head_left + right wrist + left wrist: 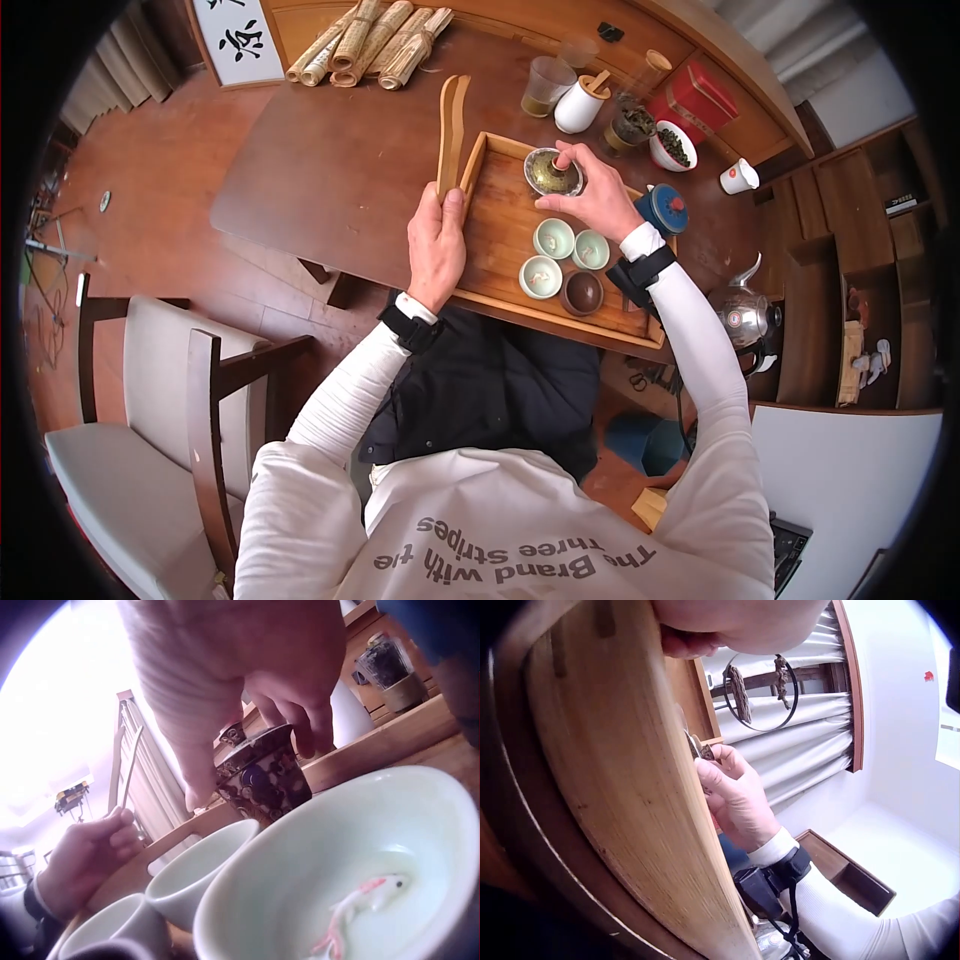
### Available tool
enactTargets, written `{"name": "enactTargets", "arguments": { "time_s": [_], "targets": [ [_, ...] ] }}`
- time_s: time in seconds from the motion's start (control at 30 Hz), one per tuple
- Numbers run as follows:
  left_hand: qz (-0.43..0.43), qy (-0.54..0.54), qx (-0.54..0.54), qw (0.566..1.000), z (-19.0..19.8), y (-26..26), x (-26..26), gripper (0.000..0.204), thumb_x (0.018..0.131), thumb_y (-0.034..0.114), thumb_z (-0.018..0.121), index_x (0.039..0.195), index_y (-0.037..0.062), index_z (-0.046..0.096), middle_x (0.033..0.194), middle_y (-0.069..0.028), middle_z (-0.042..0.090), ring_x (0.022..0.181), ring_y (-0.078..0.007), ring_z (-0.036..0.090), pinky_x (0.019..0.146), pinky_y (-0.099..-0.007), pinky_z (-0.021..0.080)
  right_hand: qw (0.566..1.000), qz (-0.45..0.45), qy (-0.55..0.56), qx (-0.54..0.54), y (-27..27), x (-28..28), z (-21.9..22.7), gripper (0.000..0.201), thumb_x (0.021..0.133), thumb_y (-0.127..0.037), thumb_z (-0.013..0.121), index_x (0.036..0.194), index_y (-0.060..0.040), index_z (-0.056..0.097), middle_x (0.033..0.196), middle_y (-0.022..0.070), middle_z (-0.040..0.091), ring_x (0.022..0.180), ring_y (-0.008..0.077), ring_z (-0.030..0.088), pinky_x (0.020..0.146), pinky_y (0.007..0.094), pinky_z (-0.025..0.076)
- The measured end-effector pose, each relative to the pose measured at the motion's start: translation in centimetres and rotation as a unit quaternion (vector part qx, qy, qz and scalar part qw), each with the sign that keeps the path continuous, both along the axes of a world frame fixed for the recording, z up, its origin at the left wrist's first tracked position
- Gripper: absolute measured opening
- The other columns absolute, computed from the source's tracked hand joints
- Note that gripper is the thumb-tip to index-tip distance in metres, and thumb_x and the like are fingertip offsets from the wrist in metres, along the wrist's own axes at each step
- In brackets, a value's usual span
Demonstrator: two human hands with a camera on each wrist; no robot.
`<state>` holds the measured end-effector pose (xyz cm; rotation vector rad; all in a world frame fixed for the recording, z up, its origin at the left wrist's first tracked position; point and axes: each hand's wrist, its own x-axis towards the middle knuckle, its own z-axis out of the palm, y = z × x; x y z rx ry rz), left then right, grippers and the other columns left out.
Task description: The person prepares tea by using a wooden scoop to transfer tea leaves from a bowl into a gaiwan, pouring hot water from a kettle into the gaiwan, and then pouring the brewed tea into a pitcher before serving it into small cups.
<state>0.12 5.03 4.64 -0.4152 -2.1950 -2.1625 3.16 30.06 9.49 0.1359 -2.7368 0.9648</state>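
Note:
My left hand (437, 245) grips a pair of wooden tongs (452, 130) upright over the left rim of a wooden tea tray (495, 300). At the tray's far side, my right hand (600, 200) holds a lidded gaiwan (540, 178), thumb and fingers around its rim and one finger at the lid's knob. The gaiwan (266, 787) has a dark patterned body, and its lid (259, 746) sits tilted. Nearer me stand several small cups: pale green ones (540, 277) and a dark brown one (581, 292). A fish figure (367, 896) lies inside one pale cup.
A blue lidded pot (663, 208) stands at the tray's right edge. Behind are a white canister (580, 106), glass pitcher (546, 85), bowl of leaves (674, 146) and red box (697, 100). Bamboo scrolls (370, 42) lie far left; a kettle (742, 318) stands right.

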Motion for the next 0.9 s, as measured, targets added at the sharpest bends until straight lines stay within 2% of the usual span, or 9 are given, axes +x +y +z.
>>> {"name": "enactTargets", "arguments": {
  "time_s": [0.1, 0.23, 0.3, 0.33, 0.4, 0.63, 0.73, 0.8, 0.9],
  "targets": [
    [-0.008, -0.007, 0.004, 1.0, 0.0, 0.0, 0.1, 0.025, 0.109, 0.026, 0.051, 0.102, 0.0024, 0.057, 0.081, 0.0006, 0.05, 0.076, -0.0105, 0.044, 0.069, -0.0281, 0.041, 1.0, 0.004, 0.021, 0.007, -0.4, -0.7, 0.0, 0.052, 0.072, -0.023, 0.089, 0.104, -0.0037, 0.053, 0.113, 0.017, 0.066, 0.119, 0.036, 0.063, 0.098, 0.0419, 0.049],
    [-0.015, -0.025, -0.005, 1.0, 0.1, -0.1, 0.2, 0.026, 0.109, 0.026, 0.051, 0.103, 0.0016, 0.057, 0.081, -0.0017, 0.052, 0.077, -0.0113, 0.045, 0.071, -0.0291, 0.042, 0.996, 0.044, 0.049, 0.062, -1.2, -2.0, 1.5, 0.048, 0.071, -0.022, 0.086, 0.103, -0.0049, 0.054, 0.103, 0.0152, 0.064, 0.1, 0.034, 0.064, 0.091, 0.0417, 0.051],
    [0.023, 0.039, -0.015, 0.999, 0.1, 0.0, 0.3, 0.023, 0.108, 0.023, 0.051, 0.104, 0.0015, 0.057, 0.078, -0.0177, 0.058, 0.07, -0.0315, 0.056, 0.07, -0.0399, 0.047, 0.993, 0.075, 0.003, 0.087, -1.5, -2.5, 4.2, 0.045, 0.071, -0.02, 0.083, 0.103, -0.0063, 0.054, 0.102, 0.0148, 0.064, 0.098, 0.0359, 0.064, 0.088, 0.0433, 0.051],
    [0.026, 0.033, -0.012, 0.999, 0.1, -0.2, 0.3, 0.023, 0.108, 0.023, 0.051, 0.104, 0.0015, 0.057, 0.078, -0.0177, 0.058, 0.07, -0.0315, 0.056, 0.07, -0.0399, 0.047, 0.986, 0.091, -0.012, 0.14, -1.4, -3.0, 5.5, 0.044, 0.071, -0.019, 0.082, 0.103, -0.0062, 0.054, 0.102, 0.0151, 0.064, 0.098, 0.0368, 0.064, 0.087, 0.0444, 0.052],
    [0.009, 0.013, -0.006, 1.0, 0.3, -0.3, 0.3, 0.027, 0.108, 0.026, 0.051, 0.105, 0.0003, 0.057, 0.08, -0.0081, 0.055, 0.076, -0.0174, 0.049, 0.071, -0.034, 0.045, 0.959, 0.139, -0.026, 0.245, -0.7, -3.8, 7.2, 0.043, 0.071, -0.016, 0.08, 0.106, -0.0059, 0.056, 0.103, 0.0166, 0.065, 0.099, 0.0396, 0.065, 0.085, 0.0475, 0.053],
    [0.008, -0.024, -0.008, 1.0, -0.2, -0.4, 0.0, 0.025, 0.107, 0.024, 0.052, 0.109, 0.0003, 0.06, 0.077, -0.0095, 0.058, 0.072, -0.0185, 0.052, 0.07, -0.0343, 0.046, 0.828, 0.212, -0.151, 0.497, -4.4, -4.8, 7.2, 0.049, 0.066, -0.012, 0.081, 0.11, -0.0062, 0.06, 0.103, 0.0177, 0.063, 0.1, 0.0374, 0.065, 0.085, 0.0455, 0.055],
    [0.019, -0.001, 0.014, 1.0, -0.9, -0.1, -0.3, 0.024, 0.107, 0.023, 0.052, 0.11, 0.0009, 0.061, 0.077, -0.0108, 0.059, 0.07, -0.0199, 0.054, 0.069, -0.0347, 0.046, 0.814, 0.236, -0.157, 0.507, -6.7, -5.7, 6.4, 0.053, 0.064, -0.013, 0.082, 0.112, -0.0066, 0.061, 0.102, 0.018, 0.064, 0.1, 0.0366, 0.066, 0.085, 0.0458, 0.055],
    [0.025, 0.001, 0.051, 0.998, -1.1, 0.0, -0.2, 0.02, 0.105, 0.022, 0.053, 0.102, 0.0026, 0.056, 0.074, -0.0244, 0.06, 0.074, -0.0471, 0.06, 0.066, -0.0534, 0.044, 0.808, 0.24, -0.203, 0.499, -7.9, -6.7, 6.2, 0.054, 0.064, -0.015, 0.082, 0.113, -0.0065, 0.062, 0.097, 0.0183, 0.066, 0.096, 0.0381, 0.067, 0.084, 0.0468, 0.055],
    [0.033, 0.01, 0.058, 0.998, -1.0, 0.0, -0.2, 0.019, 0.105, 0.021, 0.053, 0.101, 0.003, 0.056, 0.072, -0.0241, 0.06, 0.072, -0.0474, 0.06, 0.064, -0.0543, 0.044, 0.82, 0.241, -0.198, 0.48, -7.7, -7.3, 5.4, 0.054, 0.064, -0.014, 0.082, 0.113, -0.0059, 0.062, 0.094, 0.0179, 0.069, 0.093, 0.0391, 0.069, 0.082, 0.0481, 0.056]
  ]
}}
